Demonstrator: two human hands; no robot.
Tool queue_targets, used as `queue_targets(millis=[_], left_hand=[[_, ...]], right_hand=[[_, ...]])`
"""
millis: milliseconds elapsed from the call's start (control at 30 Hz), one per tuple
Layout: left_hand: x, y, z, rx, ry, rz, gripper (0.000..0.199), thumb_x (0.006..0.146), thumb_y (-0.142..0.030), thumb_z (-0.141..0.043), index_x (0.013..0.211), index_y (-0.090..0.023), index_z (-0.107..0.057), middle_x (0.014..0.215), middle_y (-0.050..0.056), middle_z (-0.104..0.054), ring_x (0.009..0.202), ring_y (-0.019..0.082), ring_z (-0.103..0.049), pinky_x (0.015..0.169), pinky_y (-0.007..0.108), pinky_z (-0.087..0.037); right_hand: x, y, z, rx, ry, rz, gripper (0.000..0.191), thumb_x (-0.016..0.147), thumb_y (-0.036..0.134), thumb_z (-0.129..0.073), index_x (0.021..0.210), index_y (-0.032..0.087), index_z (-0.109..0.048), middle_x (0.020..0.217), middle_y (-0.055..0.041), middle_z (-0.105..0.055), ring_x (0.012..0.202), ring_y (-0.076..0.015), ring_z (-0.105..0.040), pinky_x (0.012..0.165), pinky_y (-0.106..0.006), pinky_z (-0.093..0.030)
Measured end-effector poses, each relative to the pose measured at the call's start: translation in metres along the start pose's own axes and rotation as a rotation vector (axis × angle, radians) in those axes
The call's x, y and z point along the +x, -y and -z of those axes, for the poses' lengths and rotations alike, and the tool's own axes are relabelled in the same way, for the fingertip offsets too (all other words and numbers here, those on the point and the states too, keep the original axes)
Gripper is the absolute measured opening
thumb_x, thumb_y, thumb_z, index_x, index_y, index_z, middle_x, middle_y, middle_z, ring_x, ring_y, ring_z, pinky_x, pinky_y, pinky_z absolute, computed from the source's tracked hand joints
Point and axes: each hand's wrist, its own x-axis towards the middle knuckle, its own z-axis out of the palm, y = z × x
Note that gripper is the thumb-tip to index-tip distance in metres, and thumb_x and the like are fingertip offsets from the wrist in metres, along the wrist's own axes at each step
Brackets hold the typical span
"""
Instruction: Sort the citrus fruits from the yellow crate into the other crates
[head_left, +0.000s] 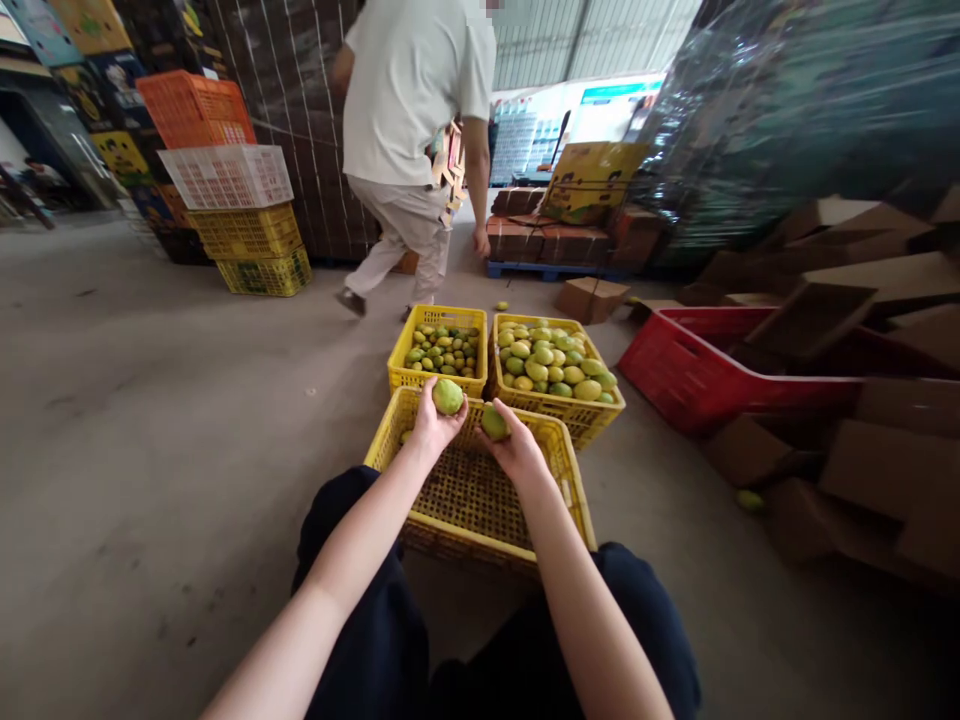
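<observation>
- The left hand (pixel 433 425) is curled around a round, pale green fruit (pixel 448 396), holding it above the far rim of the near crate (pixel 570 470).
- The right hand (pixel 516 450) grips a second fruit (pixel 494 422), smaller and darker green, also over that far rim, just right of the first.
- The near crate is yellow plastic with a lattice of small holes in walls and floor. It sits on the floor between the person's knees, which are in dark cloth. Its floor is almost bare; one fruit may lie at the far left corner, but that is hard to tell.
- Touching the near crate's far side stand two more yellow lattice crates. The left crate (pixel 400 375) holds small green and yellow fruit, about half full. The right crate (pixel 600 415) is heaped with larger, smooth fruit in green and yellow.
- Right of the near crate lies a red crate (pixel 675 380), tilted, with flattened brown cardboard (pixel 862 470) piled over and around it.
- One loose fruit (pixel 749 500) lies on the floor beside the cardboard.
- Beyond the crates, another person (pixel 412 120) in a pale shirt and trousers steps away across the grey concrete floor (pixel 150 400).
- Far left of the near crate rises a stack (pixel 232 190) of orange, white and yellow crates.
</observation>
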Motion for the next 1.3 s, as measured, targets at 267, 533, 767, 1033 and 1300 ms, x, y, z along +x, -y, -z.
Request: queue_targets(millis=[267, 533, 767, 1033, 1300], left_hand=[[-0.002, -0.002, 0.002, -0.011, 0.032, 0.091, 0.030, 0.088, -0.029, -0.040, 0.085, -0.010, -0.062, 0.072, 0.010, -0.064, 0.061, 0.017, -0.061, 0.046, 0.024, -0.051], [-0.003, -0.001, 0.001, -0.013, 0.054, 0.000, 0.018, 0.085, -0.029, -0.049, 0.081, -0.015, -0.059, 0.071, 0.005, -0.061, 0.067, 0.017, -0.063, 0.057, 0.028, -0.056], [-0.006, -0.012, 0.004, -0.024, 0.024, 0.033, 0.022, 0.086, -0.030, -0.044, 0.083, -0.014, -0.059, 0.072, 0.007, -0.062, 0.066, 0.018, -0.063, 0.053, 0.028, -0.055], [0.002, -0.022, 0.015, 0.035, -0.023, -0.004, 0.018, 0.082, -0.026, -0.044, 0.082, -0.016, -0.058, 0.070, 0.005, -0.060, 0.067, 0.017, -0.062, 0.055, 0.026, -0.053], [-0.001, -0.035, 0.016, -0.022, -0.045, -0.073, 0.011, 0.078, -0.029, -0.055, 0.081, -0.019, -0.054, 0.075, 0.002, -0.057, 0.071, 0.015, -0.062, 0.060, 0.026, -0.055]], right_hand=[[0.003, -0.004, 0.003, -0.106, -0.024, -0.018, 0.026, 0.086, 0.041, -0.053, 0.076, 0.017, -0.054, 0.055, -0.0013, -0.062, 0.045, -0.0128, -0.058, 0.037, -0.021, -0.047], [0.002, -0.003, 0.003, 0.011, -0.091, 0.007, 0.011, 0.079, 0.026, -0.064, 0.078, 0.020, -0.055, 0.060, 0.0041, -0.062, 0.053, -0.0104, -0.058, 0.050, -0.024, -0.056], [-0.001, 0.000, 0.006, -0.004, -0.049, -0.116, 0.027, 0.089, 0.038, -0.045, 0.073, 0.018, -0.054, 0.053, -0.0025, -0.061, 0.045, -0.0127, -0.057, 0.039, -0.020, -0.045], [0.003, -0.003, 0.009, 0.037, -0.057, -0.093, 0.036, 0.094, 0.039, -0.035, 0.079, 0.016, -0.058, 0.058, -0.0051, -0.065, 0.050, -0.0145, -0.061, 0.045, -0.024, -0.050], [-0.001, -0.004, 0.003, -0.064, -0.044, -0.081, 0.008, 0.083, 0.024, -0.056, 0.077, 0.019, -0.055, 0.053, 0.0014, -0.060, 0.046, -0.0121, -0.057, 0.041, -0.020, -0.049]])
